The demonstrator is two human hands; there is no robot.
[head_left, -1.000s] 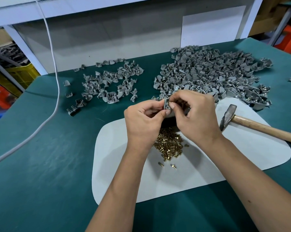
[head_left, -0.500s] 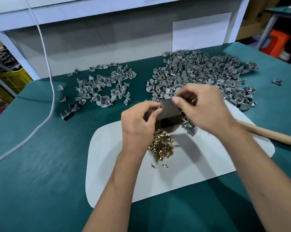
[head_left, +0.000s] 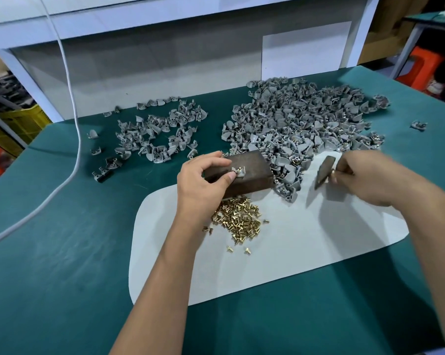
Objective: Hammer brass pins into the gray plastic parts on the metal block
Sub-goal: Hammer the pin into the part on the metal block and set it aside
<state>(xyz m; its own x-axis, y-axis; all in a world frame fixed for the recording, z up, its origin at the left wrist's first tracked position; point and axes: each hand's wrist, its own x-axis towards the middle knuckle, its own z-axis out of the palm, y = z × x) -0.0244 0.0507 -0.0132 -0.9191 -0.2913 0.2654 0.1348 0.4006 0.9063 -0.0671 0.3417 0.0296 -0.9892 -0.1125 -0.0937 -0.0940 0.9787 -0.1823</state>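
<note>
Piles of curved gray plastic parts (head_left: 300, 126) number two on the green table (head_left: 62, 252). One dark metal block (head_left: 242, 172) carries one part (head_left: 238, 171), pinched by the left hand (head_left: 203, 185). Right hand (head_left: 370, 180) grips one hammer (head_left: 324, 172). Brass pins (head_left: 238, 221) heaped nearby.

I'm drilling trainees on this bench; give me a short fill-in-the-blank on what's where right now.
1. The left hand steadies a gray plastic part on top of the ____.
2. The right hand grips the ____.
3. The loose brass pins lie on the ____ mat.
4. The bigger pile of gray parts lies to the person's ____.

Missing: metal block; hammer; white; right
</note>
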